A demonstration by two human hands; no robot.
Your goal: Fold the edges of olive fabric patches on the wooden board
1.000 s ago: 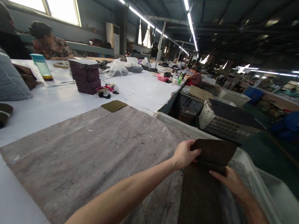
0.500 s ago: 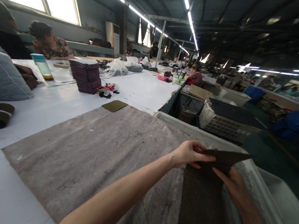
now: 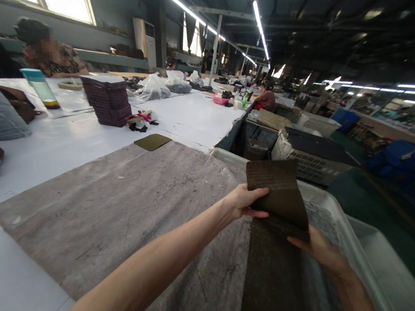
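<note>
My left hand (image 3: 246, 201) pinches the left edge of a dark olive fabric piece (image 3: 274, 187), thumb on the face turned to me. The piece is held raised, its broad side showing. At its lower right corner my right hand (image 3: 321, 250) grips it, with the thumb in front and the other fingers hidden behind. Below both hands a longer olive fabric strip (image 3: 271, 281) lies along the edge of the grey-brown cloth (image 3: 141, 212). A small olive piece with rounded corners (image 3: 153, 142) rests at that cloth's far edge.
A pale plastic bin (image 3: 341, 213) stands right beside the table. Farther back are a stack of dark purple pieces (image 3: 109, 102), a bottle (image 3: 40, 88) and plastic bags (image 3: 156, 86). A person (image 3: 52, 54) sits across the white table. Crates (image 3: 309, 156) stand at the right.
The fabric piece has turned from nearly edge-on to upright, its broad face now towards me. My left hand has moved slightly up and left. The view has shifted a little.
</note>
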